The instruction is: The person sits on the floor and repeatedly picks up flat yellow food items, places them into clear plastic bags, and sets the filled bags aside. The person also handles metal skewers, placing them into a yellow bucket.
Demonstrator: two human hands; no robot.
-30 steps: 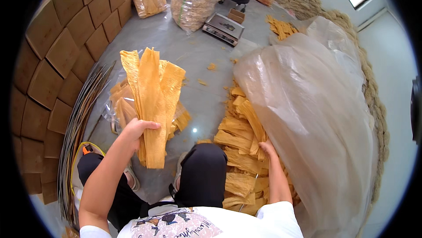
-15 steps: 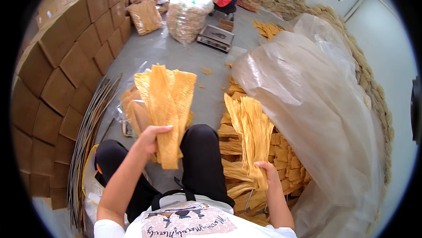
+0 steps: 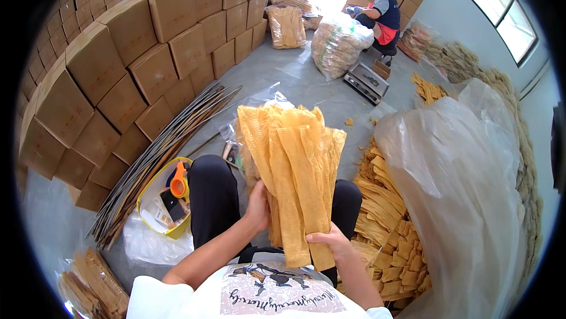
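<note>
Between my knees I hold up a thick bundle of flat, wrinkled yellow strips that look like dried tofu skin. My left hand is closed round the bundle's left side, its fingers partly hidden behind the strips. At the lower right end, my right hand grips strips with the thumb on top. Clear plastic shows behind the bundle's upper left edge. By my right knee, a large pile of similar strips lies partly under a translucent plastic sheet.
Cardboard boxes are stacked at left, beside long thin rods. A yellow-rimmed basket holds an orange-handled item and a dark object. Farther off are a scale, a filled plastic bag and a crouching person.
My right hand has come leftward from over the pile, and its strips now lie against those in my left hand. The view has shifted, showing more boxes and the basket at left.
</note>
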